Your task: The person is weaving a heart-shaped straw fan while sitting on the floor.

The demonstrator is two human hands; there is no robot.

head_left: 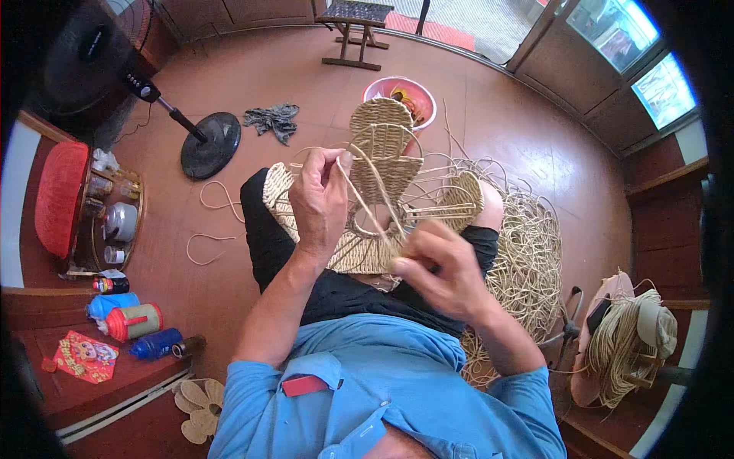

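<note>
Person sits w/ a half-woven wicker frame point(382, 176) on the lap, blue shirt at the bottom edge, both forearms coming up from below.

Right hand point(440, 268) is nearest: closed, fingers curled, thumb pinching at the frame's lower woven edge just left of it; a bit blurred, so can't tell exactly what it pinches. It sits low and right of the frame's middle.

Left hand point(319, 200) is higher and to the left, closed in a pinch on a thin strand point(367, 203). The strand runs from those fingertips down and rightward, across the front of the frame toward the bare wire hoops near the right hand. So its long axis is diagonal, upper left to lower right, w/ the left hand at the top end and the right hand close to the bottom end.

The frame itself stands roughly upright on the knees, woven part at top and along the left, open wire to the right.

Beyond the right knee, a big loose heap of cord point(527, 260) lies on the floor, touching the frame's right side. Farther right, a coil of cord point(623, 336) on a stand.

Left side: bottles point(134, 321) on a low shelf, a round tray of cups point(115, 222). Farther off, a fan base point(210, 144), a grey rag point(273, 120), a pink basin point(401, 98) just behind the frame, and a wooden stool point(355, 30).
</note>
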